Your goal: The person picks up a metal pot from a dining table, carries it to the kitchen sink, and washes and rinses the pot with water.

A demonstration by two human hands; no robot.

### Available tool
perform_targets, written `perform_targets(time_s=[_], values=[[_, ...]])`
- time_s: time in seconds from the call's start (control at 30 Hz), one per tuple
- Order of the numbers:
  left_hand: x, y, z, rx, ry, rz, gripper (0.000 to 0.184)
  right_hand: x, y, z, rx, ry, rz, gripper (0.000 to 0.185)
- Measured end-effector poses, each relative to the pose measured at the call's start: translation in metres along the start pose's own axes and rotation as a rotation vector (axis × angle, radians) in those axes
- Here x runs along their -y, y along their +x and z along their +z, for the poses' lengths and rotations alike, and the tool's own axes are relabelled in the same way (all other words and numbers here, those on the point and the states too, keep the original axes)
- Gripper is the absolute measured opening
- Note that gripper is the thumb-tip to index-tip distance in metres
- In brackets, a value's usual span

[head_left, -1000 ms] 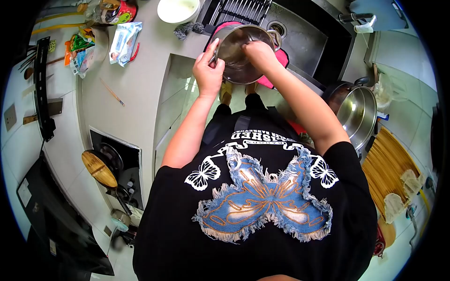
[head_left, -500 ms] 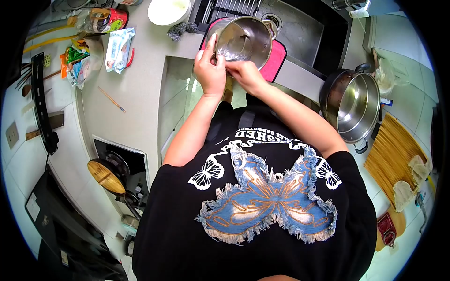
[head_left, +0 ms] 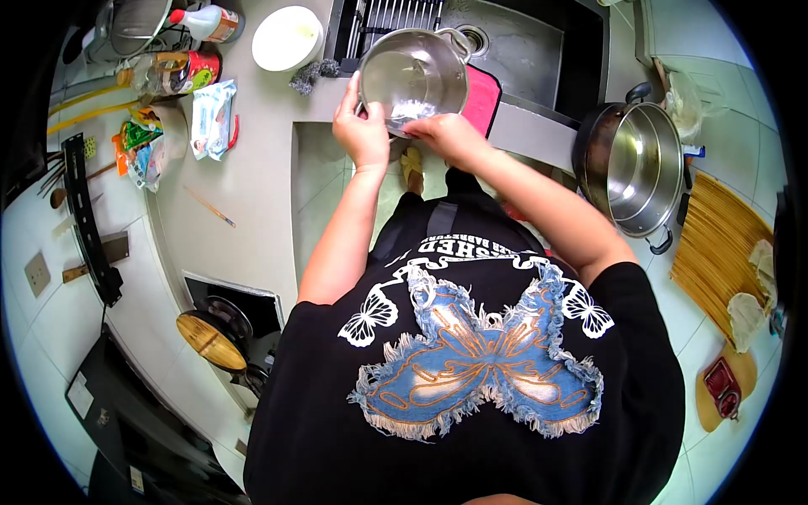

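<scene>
So the pot [head_left: 417, 71] is up at top centre of the frame, mouth facing the camera, over the desk [head_left: 252, 181] edge by the sink [head_left: 526, 55]. Left hand [head_left: 362, 139] has its side, fingers wrapped round with the thumb toward the near rim. Right hand [head_left: 450, 139] is at the bottom of the rim, fingers bunched and touching it, but honestly can't tell if they're gripping the rim or pinching something small.

Best guess at the step: pot being steadied by the left while the right works along the edge. The next move would call for a firm left grip, since a bare metal pot could easily slip if the right lets go.

Hard to make out: the left hand covers whatever handle is on that side, and the bottom of the pot is out of sight, so no idea if it's resting on the pink mat [head_left: 481, 97] or held above it. Bright glare inside could be water or just shine. The rack [head_left: 396, 14] is cut off by the top edge.
</scene>
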State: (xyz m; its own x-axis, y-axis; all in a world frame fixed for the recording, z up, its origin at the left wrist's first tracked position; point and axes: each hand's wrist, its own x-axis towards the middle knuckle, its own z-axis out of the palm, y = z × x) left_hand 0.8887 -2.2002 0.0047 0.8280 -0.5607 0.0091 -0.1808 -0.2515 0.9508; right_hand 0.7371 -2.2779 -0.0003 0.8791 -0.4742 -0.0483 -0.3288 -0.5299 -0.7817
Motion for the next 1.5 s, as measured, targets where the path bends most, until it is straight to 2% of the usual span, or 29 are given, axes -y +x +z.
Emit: perform_targets(time_s=[0.03,0.07,0.1,0.17,0.2,0.23,0.3,0.4,0.43,0.5,0.53,0.57,0.63,0.7,0.77,0.83,0.9,0.93,0.97,1.03,1.07,1.1,1.17,1.23,1.37,1.4,1.43,1.5], values=[[0.003,0.003,-0.001,-0.002,-0.034,-0.027,0.055,-0.012,-0.003,-0.014,0.118,-0.145,-0.034,0.017],[-0.007,0.004,-0.005,0.033,-0.039,-0.090,0.054,-0.029,0.000,-0.024,0.178,-0.269,-0.163,0.016],[-0.008,0.003,-0.004,0.041,-0.038,-0.083,0.054,-0.031,0.003,-0.035,0.200,-0.287,-0.232,0.022],[-0.008,0.004,-0.001,0.023,-0.105,-0.047,0.053,-0.020,0.010,-0.025,0.381,-0.426,-0.086,0.030],[-0.007,0.004,0.000,0.035,-0.110,-0.037,0.053,-0.002,0.014,-0.018,0.440,-0.302,0.123,0.037],[-0.004,0.005,0.000,0.031,-0.083,-0.034,0.053,0.016,0.014,-0.012,0.365,-0.133,0.201,0.039],[-0.005,0.009,-0.002,0.043,-0.067,-0.058,0.053,0.025,0.011,0.006,0.157,0.050,0.109,0.039],[-0.002,0.015,-0.008,0.121,-0.046,-0.135,0.053,0.008,-0.004,-0.012,0.212,0.027,0.058,0.038],[0.005,0.015,-0.010,0.108,-0.019,-0.114,0.053,-0.020,-0.003,-0.022,0.287,-0.205,-0.082,0.034],[0.011,0.014,-0.010,0.097,0.009,-0.090,0.053,-0.033,-0.004,-0.051,0.194,-0.364,-0.232,0.029],[0.011,0.012,-0.009,0.087,-0.023,-0.108,0.053,-0.021,0.003,-0.050,0.276,-0.460,-0.134,0.025],[0.010,0.010,-0.009,0.078,-0.052,-0.127,0.054,-0.007,0.011,-0.047,0.499,-0.613,-0.125,0.031],[0.007,0.009,-0.011,0.094,-0.037,-0.129,0.054,0.025,0.014,-0.014,0.463,-0.166,0.291,0.039],[0.004,0.011,-0.011,0.105,-0.022,-0.125,0.054,0.033,0.010,0.007,0.146,0.183,0.269,0.046],[0.003,0.012,-0.015,0.124,-0.072,-0.159,0.054,0.017,0.009,0.002,0.147,0.235,0.296,0.042],[0.009,0.009,-0.017,0.111,-0.046,-0.133,0.054,-0.014,0.018,-0.015,0.501,-0.338,0.027,0.038],[0.018,0.006,-0.018,0.103,-0.023,-0.106,0.054,-0.026,0.033,-0.042,0.605,-0.763,-0.153,0.029],[0.022,0.006,-0.017,0.110,-0.065,-0.191,0.055,-0.027,0.041,-0.046,0.631,-0.959,-0.203,0.025],[0.027,0.005,-0.018,0.111,-0.074,-0.215,0.055,-0.029,0.051,-0.042,0.626,-0.961,-0.202,0.025],[0.031,0.004,-0.018,0.114,-0.092,-0.262,0.055,-0.037,0.069,-0.017,0.432,-1.076,-0.138,0.023],[0.031,0.002,-0.018,0.110,-0.118,-0.281,0.055,-0.037,0.073,-0.004,0.428,-1.117,-0.053,0.026],[0.034,0.003,-0.018,0.103,-0.129,-0.288,0.055,-0.071,0.075,0.031,0.269,-1.155,-0.111,0.029],[0.040,0.005,-0.018,0.090,-0.153,-0.302,0.054,-0.052,0.082,0.051,0.488,-1.078,0.166,0.031],[0.041,0.008,-0.020,0.089,-0.144,-0.371,0.052,-0.030,0.088,0.049,0.672,-0.771,0.410,0.030],[0.040,0.006,-0.020,0.111,-0.147,-0.411,0.050,-0.004,0.105,0.065,0.692,-0.354,0.211,0.028],[0.041,0.005,-0.020,0.104,-0.129,-0.414,0.050,-0.008,0.112,0.065,0.593,-0.243,0.095,0.025],[0.045,0.004,-0.021,0.097,-0.110,-0.418,0.050,-0.019,0.121,0.065,0.568,-0.416,-0.089,0.025],[0.058,0.005,-0.022,0.114,-0.103,-0.405,0.049,-0.047,0.137,0.059,0.373,-0.372,-0.140,0.024]])
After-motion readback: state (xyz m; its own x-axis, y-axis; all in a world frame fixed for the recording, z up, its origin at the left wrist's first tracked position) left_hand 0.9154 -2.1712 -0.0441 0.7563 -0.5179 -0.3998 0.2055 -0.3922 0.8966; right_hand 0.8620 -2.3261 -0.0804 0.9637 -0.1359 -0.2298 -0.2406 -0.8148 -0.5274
